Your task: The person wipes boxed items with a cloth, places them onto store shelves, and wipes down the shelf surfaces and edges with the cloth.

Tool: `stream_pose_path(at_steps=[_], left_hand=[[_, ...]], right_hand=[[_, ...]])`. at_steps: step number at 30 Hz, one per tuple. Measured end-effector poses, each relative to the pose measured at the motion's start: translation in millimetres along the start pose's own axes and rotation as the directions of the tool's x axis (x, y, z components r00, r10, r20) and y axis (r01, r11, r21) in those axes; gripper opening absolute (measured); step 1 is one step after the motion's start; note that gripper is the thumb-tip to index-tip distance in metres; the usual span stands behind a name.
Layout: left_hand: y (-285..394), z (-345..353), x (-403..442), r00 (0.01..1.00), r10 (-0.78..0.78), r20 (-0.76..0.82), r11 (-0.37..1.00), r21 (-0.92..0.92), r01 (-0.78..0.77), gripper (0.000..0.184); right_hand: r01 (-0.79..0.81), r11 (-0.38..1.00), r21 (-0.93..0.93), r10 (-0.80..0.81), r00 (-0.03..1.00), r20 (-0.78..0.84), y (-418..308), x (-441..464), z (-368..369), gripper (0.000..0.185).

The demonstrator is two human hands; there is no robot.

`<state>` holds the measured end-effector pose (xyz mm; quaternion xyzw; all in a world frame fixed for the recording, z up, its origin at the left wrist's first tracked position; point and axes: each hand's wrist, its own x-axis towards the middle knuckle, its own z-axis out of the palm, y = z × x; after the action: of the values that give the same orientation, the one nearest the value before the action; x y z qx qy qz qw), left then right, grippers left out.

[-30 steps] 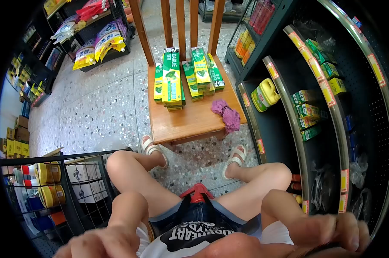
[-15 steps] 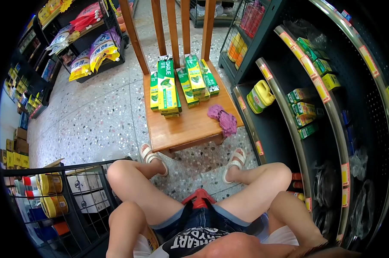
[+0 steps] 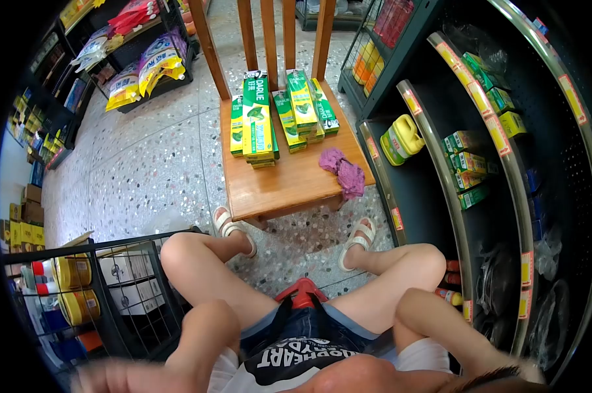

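My left hand [image 3: 122,377] is at the bottom left edge, smeared by motion and partly cut off, with its fingers unclear. At the bottom right, my right hand [image 3: 525,371] is only partly in view and blurred near some dark hair. Neither hand touches the chair. On the wooden chair [image 3: 276,187] lie green and yellow Darlie boxes in two groups, a left stack [image 3: 257,118] and a right stack [image 3: 302,105]. A crumpled purple cloth [image 3: 345,173] rests by the seat's right edge.
Dark shelves [image 3: 433,164] on the right hold small boxes and a yellow jug [image 3: 402,140]. A wire rack [image 3: 99,295] with tubs and white boxes stands at the lower left. Bagged goods [image 3: 158,62] sit on a rack further back. A red stool edge [image 3: 301,293] shows between my legs.
Both hands were raised at the bottom corners, dropped out of view, and now show again at the bottom edge, blurred. The view has shifted slightly; the boxes and cloth stay put.
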<state>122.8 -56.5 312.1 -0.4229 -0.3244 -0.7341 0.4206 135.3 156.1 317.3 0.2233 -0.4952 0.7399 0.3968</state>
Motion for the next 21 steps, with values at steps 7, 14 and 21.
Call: stream_pose_path(at_steps=[7, 14, 21], left_hand=[[-111, 64, -19, 0.750, -0.335, -0.570, 0.756, 0.312, 0.575, 0.065], [-83, 40, -20, 0.815, -0.535, -0.223, 0.833, 0.023, 0.552, 0.067], [-64, 30, -21, 0.834, -0.525, -0.171, 0.799, 0.238, 0.552, 0.071]], right_hand=[[-0.002, 0.999, -0.054, 0.002, 1.000, -0.004, -4, -10, -7, 0.030], [0.025, 0.995, -0.094, -0.027, 0.999, -0.021, 2, -15, -9, 0.033], [0.046, 0.993, -0.104, -0.050, 0.998, -0.036, 7, -11, -9, 0.036]])
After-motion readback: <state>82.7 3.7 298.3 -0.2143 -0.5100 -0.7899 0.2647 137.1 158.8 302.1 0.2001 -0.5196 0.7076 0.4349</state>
